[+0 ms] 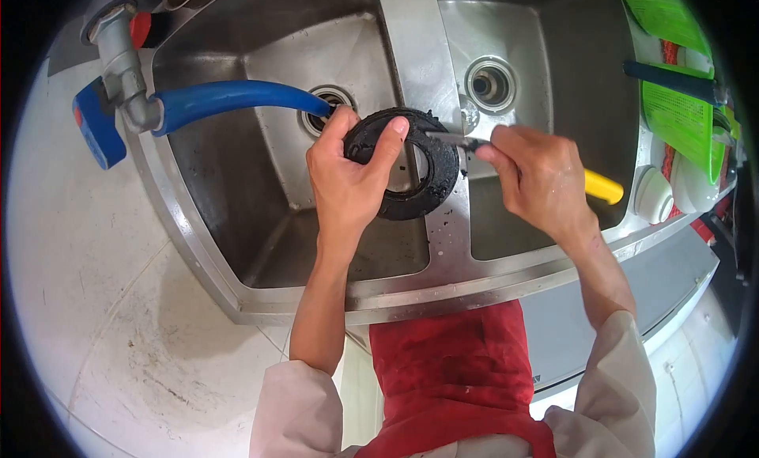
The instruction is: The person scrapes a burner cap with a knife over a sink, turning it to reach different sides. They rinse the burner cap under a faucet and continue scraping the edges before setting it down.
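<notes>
My left hand (345,169) grips a thick black ring (437,181) by its left side, thumb on top, over the divider between two sink basins. Its surface is rough and crusted, and dark crumbs stick to its edge. My right hand (541,177) is closed around a tool with a narrow metal blade (451,138). A yellow handle end (603,187) juts out behind that fist. The blade's tip lies against the upper right part of the ring. Black flakes (445,223) dot the steel divider (411,47) beneath.
A blue hose (237,100) runs from a grey pipe (122,70) to the left basin's drain. The right basin has an open drain (490,84). Green baskets (676,114), a dark-handled item (672,80) and a white bowl (655,195) line the right edge.
</notes>
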`<state>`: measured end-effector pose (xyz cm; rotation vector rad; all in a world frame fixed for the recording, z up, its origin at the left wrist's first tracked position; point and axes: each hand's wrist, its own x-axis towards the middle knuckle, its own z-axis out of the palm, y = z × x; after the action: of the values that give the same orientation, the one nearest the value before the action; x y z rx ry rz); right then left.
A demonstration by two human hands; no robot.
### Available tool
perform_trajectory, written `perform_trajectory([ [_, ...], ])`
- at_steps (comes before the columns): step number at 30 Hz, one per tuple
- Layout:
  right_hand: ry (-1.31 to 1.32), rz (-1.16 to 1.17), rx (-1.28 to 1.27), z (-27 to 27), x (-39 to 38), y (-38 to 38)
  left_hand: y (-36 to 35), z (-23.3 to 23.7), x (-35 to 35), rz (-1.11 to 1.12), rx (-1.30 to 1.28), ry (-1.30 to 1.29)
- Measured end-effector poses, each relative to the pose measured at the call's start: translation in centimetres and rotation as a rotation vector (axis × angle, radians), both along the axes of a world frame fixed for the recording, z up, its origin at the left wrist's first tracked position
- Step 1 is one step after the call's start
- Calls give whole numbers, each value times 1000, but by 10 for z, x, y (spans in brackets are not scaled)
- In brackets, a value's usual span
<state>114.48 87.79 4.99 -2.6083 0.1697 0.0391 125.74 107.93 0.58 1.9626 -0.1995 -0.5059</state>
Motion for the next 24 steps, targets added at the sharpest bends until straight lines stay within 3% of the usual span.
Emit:
perform_trajectory([
  [8, -31, 254, -99, -7, 39, -25, -3, -15, 18, -94, -40, -70],
  [11, 132, 391, -106, 5, 15, -20, -4, -16, 23, -114, -51, -89],
  [18, -100, 409, -152, -10, 62, -29, -7, -15, 26, -140, -70, -123],
  [24, 70, 430, -136, 8, 31, -32, -6, -15, 26, -43, -190, -8],
])
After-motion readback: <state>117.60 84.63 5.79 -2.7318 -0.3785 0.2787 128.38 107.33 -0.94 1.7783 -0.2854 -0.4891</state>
